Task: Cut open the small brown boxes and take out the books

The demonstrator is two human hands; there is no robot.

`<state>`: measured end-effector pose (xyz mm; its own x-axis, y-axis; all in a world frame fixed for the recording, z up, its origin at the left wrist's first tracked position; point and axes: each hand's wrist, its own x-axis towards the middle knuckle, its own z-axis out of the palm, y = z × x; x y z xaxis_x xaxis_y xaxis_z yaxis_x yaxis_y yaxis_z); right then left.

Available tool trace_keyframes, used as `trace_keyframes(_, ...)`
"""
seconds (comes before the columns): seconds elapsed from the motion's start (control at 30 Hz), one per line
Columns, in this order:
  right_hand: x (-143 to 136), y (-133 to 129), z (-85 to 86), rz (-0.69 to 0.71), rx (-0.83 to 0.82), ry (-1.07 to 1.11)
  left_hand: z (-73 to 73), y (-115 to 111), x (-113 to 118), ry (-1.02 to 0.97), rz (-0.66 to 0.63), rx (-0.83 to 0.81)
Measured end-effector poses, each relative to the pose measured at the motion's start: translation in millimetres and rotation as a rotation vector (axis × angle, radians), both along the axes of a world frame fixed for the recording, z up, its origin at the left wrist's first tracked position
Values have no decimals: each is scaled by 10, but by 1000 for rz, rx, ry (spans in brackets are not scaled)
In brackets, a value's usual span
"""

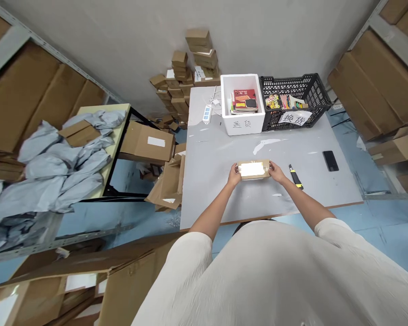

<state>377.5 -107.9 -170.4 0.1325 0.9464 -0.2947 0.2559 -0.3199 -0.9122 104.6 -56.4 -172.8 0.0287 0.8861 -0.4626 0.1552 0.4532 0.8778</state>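
Head view: the left grip (234, 175) and the right grip (276, 172) pinch a box (253, 174) between them, fingers bent around one end each. The box lies level across the gap, above the near part of the worktop (201, 181); from this steep angle I can't be sure whether it rests there or is held just clear. A white label (251, 169) faces up between the two grips.

Just beyond the right grip, on its outer side, lies a knife (296, 177), and farther out, a phone (330, 161). Ahead of both grips stand a white bin (243, 129) holding books (245, 100) and, to its right, a black crate (271, 120).

The hold is at the ends only, so if one side eases before the other, the box could tip and drop a corner. Squeezing too hard inward could buckle the card. A wide swing of the right grip could brush the knife, since it lies so near. Fingers sliding inward over the top could scuff the label.
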Motion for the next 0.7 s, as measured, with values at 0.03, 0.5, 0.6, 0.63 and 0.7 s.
trace_keyframes(0.03,2,-10,-1,-13,-20,7,22,-2,7,-13,-1,-11)
trace_keyframes(0.5,33,-113,97,-149,-88,4,271,-96,85,79,-17,-4)
trace_keyframes(0.6,71,-207,62,-161,-140,-58,228,-188,54,126,-61,2)
trace_keyframes(0.63,85,-227,46,-166,-151,-72,218,-213,41,135,-70,1)
trace_keyframes(0.7,108,-251,9,-168,-146,-96,207,-249,18,145,-79,-17)
